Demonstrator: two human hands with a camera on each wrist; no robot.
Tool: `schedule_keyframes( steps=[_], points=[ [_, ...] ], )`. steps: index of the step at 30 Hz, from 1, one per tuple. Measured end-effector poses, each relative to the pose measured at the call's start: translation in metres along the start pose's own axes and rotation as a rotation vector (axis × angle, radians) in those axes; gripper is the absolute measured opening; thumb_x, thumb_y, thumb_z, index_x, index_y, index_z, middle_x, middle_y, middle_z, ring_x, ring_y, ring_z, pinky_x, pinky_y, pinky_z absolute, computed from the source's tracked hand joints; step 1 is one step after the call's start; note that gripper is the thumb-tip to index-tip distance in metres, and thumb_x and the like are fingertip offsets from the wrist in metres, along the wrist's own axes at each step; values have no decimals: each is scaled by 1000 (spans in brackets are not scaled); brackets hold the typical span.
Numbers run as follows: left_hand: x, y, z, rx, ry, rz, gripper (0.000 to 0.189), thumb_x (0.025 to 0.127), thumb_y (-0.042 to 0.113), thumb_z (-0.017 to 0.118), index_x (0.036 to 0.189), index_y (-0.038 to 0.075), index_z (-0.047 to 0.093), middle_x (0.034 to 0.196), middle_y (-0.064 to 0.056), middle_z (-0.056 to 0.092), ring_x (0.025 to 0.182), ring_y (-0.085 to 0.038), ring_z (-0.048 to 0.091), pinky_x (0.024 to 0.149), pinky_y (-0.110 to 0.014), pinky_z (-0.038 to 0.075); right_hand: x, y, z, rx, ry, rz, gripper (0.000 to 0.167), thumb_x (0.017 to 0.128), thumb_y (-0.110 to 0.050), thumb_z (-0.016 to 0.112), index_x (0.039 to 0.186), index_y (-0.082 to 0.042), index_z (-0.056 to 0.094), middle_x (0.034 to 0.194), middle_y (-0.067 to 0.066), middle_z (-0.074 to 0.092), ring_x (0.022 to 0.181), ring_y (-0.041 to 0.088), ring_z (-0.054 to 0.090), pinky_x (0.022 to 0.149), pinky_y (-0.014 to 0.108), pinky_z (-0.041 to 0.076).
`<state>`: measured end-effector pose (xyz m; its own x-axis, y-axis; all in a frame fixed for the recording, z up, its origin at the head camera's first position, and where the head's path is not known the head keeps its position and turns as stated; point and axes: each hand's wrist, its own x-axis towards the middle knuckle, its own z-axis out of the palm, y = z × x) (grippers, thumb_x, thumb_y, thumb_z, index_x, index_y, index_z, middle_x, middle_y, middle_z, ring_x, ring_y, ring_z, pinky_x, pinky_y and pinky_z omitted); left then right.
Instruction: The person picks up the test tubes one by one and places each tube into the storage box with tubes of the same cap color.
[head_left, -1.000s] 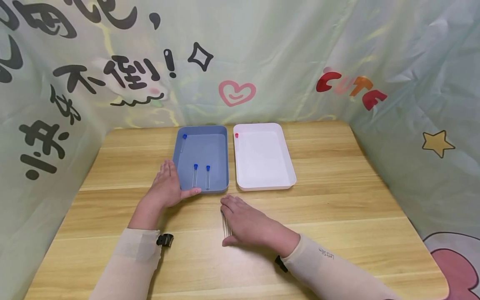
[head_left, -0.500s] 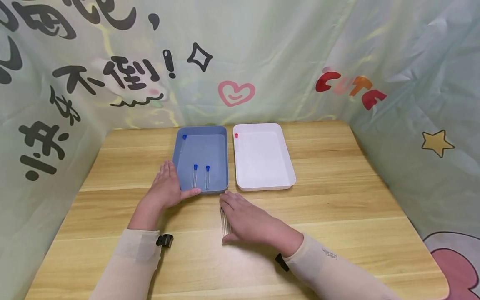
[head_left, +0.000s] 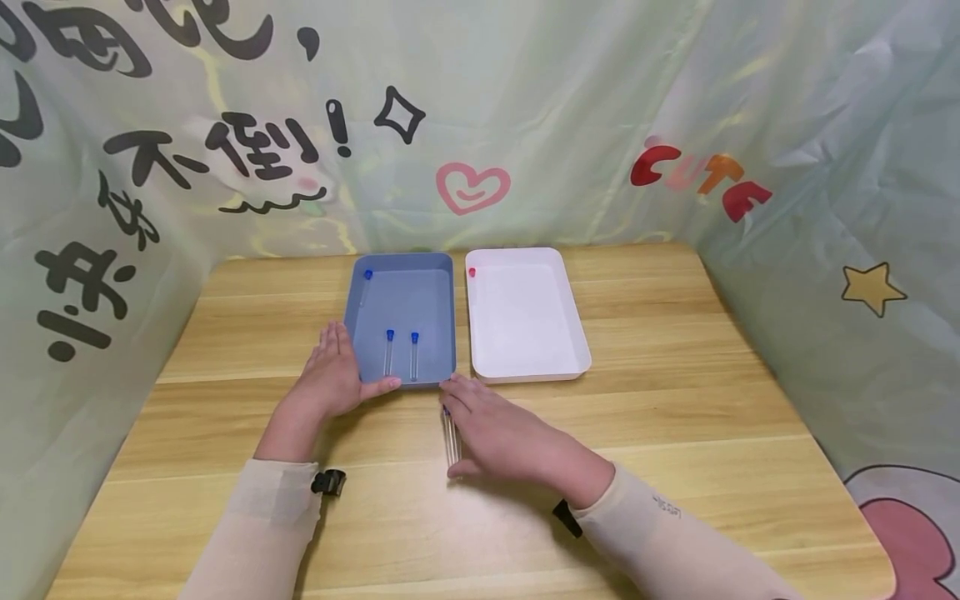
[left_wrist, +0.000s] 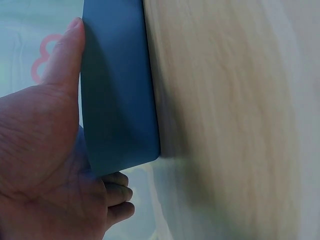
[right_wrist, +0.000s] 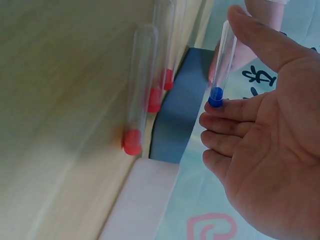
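Note:
My left hand (head_left: 330,375) rests against the near-left corner of the blue tray (head_left: 408,300), fingers along its left side and thumb along its front edge. In the right wrist view my right hand (right_wrist: 270,135) pinches a blue-capped test tube (right_wrist: 223,62) lengthwise between thumb and index finger. Several red-capped test tubes (right_wrist: 140,85) lie on the table close to that hand; in the head view it largely covers them. Two blue-capped test tubes (head_left: 415,357) lie near the blue tray's front, and another (head_left: 365,289) near its back left corner.
To the right of the blue tray stands a white tray (head_left: 528,317), with a red cap (head_left: 472,272) at its left wall. A wooden table (head_left: 675,400) carries everything. A printed cloth (head_left: 555,125) hangs behind and at both sides.
My right hand has shifted slightly forward toward the trays, and a blue cap now shows at its fingertips. The left hand has kept its place on the blue tray.

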<state>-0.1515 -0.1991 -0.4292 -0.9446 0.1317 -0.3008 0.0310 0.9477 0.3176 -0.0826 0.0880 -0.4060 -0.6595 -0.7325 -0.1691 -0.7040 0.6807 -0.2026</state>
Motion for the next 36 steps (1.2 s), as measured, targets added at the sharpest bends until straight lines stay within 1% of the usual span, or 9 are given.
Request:
schedule_keyframes(
  steps=[7,16,23,28,30,36],
  points=[
    [0,-2,1,4,2,3,140,96,79,62,163,-19,-12,173,-41,-14,166,-58,-5,136,-67,8,-1,3,-11,60,14,4,101,96,-58,78,165,4,38,179,19,29,170,37,23,139,48,21],
    [0,-3,0,6,3,7,140,96,79,62,162,-20,-11,173,-41,-15,165,-59,-5,136,-67,8,-1,14,-24,79,42,12,101,97,-57,77,165,5,37,179,18,30,170,34,24,140,46,20],
    [-1,-2,1,6,5,7,140,96,79,61,162,-20,-11,173,-41,-14,165,-59,-4,136,-67,8,2,22,-28,112,63,-4,99,98,-55,77,165,7,36,178,20,29,169,36,25,140,47,21],
    [-1,-2,1,-2,1,3,140,96,78,62,162,-19,-13,173,-40,-15,165,-58,-6,136,-68,7,4,25,-31,146,59,5,98,100,-53,75,166,6,34,180,20,26,170,37,21,140,48,19],
    [0,-2,1,-3,0,2,140,96,78,62,162,-19,-13,173,-40,-16,165,-58,-6,136,-68,7,5,26,-33,157,59,8,98,100,-54,74,166,6,33,180,20,26,170,37,20,140,48,19],
    [0,-2,2,-4,2,3,139,96,77,62,163,-19,-13,173,-40,-16,165,-58,-6,136,-67,8,12,29,-37,142,75,-15,99,100,-59,71,167,4,34,179,20,27,170,38,23,140,48,21]
  ],
)
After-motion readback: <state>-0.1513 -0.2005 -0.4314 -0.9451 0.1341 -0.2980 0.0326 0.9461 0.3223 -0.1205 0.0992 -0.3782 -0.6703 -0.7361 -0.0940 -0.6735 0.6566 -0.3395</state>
